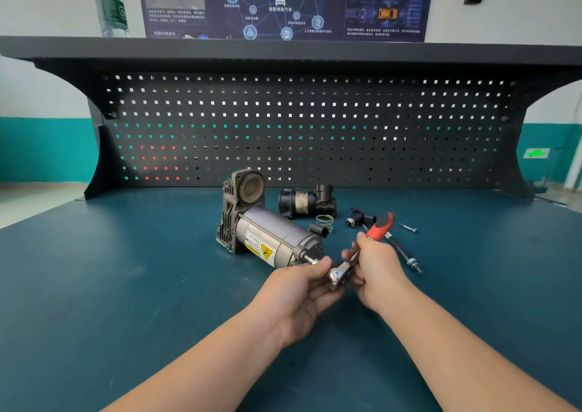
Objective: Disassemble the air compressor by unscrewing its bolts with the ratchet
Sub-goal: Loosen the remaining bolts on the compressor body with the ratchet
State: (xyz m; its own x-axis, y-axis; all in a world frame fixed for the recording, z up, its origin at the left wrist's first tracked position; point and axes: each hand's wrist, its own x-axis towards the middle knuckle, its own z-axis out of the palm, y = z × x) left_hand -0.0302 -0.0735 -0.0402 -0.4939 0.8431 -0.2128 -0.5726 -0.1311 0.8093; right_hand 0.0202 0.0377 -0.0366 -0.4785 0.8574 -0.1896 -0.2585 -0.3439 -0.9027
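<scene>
The air compressor (pixel 267 235) lies on its side mid-table, a grey motor cylinder with a yellow warning label and a dark cast housing at its far end. A ratchet (pixel 340 274) with a red and black handle (pixel 381 225) is set on a bolt at the cylinder's near end through a short socket extension. My left hand (pixel 302 292) pinches the chrome ratchet head from the left. My right hand (pixel 376 270) grips the handle's lower part, and the red end sticks up past my fingers.
Removed parts lie behind the compressor: a black cylinder part (pixel 304 202), a spring (pixel 325 221), a small black connector (pixel 360 218). Long bolts (pixel 404 252) and a short screw (pixel 408 228) lie to the right. A black pegboard (pixel 299 128) backs the table.
</scene>
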